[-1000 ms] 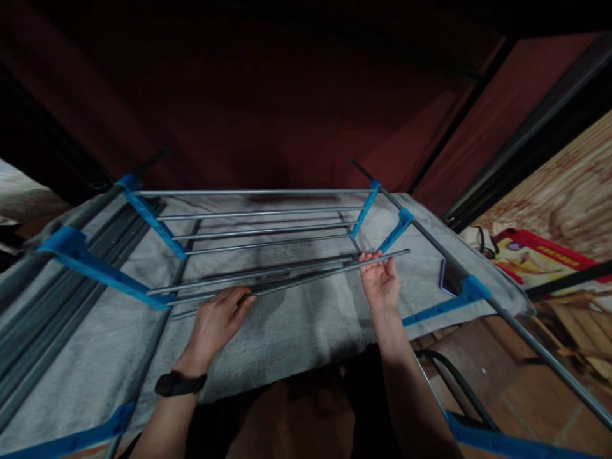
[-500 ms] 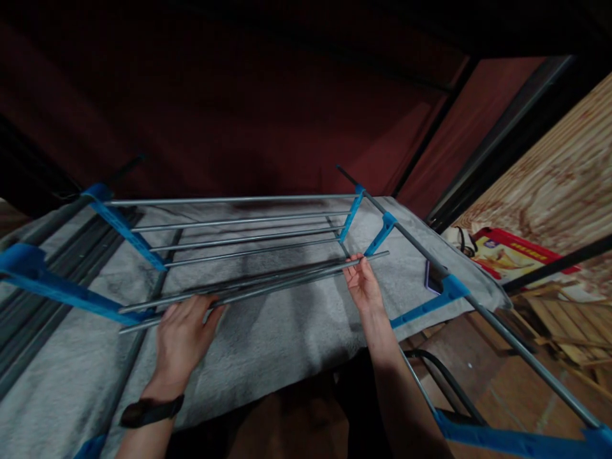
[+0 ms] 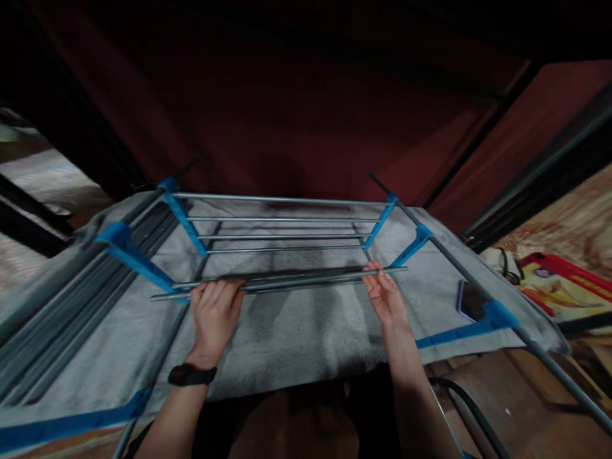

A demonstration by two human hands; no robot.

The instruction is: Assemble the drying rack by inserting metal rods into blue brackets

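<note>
Several thin grey metal tubes lie side by side across both hands, just above a grey cloth. My left hand, with a dark watch on its wrist, is wrapped over them near their left end. Toward the right end, the fingers and thumb of my right hand are closed around the tubes, palm turned up. Behind the tubes stands a rack frame with blue plastic brackets at left and right, joined by several metal crossbars. The tubes' left ends pass in front of another blue bracket.
Grey cloth covers the work surface. A bundle of dark tubes lies at left. Long side poles run along the rack. A phone rests at right, near a red and yellow package.
The view has turned left, so the rack appears farther right. The tubes in my hands are closer to level, and both hands still hold them.
</note>
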